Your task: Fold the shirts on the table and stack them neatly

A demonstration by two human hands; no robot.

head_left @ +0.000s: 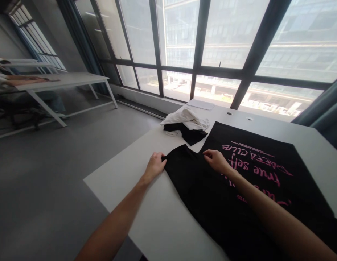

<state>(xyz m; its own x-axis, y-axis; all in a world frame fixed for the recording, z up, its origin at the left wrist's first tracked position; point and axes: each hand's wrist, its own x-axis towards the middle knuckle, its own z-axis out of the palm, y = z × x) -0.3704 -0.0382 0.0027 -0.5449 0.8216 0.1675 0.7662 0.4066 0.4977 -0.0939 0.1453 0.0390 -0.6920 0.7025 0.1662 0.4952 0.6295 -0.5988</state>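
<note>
A black T-shirt with pink lettering lies spread on the white table, its print upside down to me. My left hand pinches the outer corner of the sleeve at the left. At the inner side of that sleeve, where it meets the body, my right hand has its thumb and fingers closed on the black fabric. The sleeve lies stretched between both hands. My right forearm passes over part of the print and hides some letters.
Beyond the sleeve sits a crumpled heap of white cloth and black cloth. White sheets lie at the table's far edge by the windows. Across the floor, a person's arms rest on another white table.
</note>
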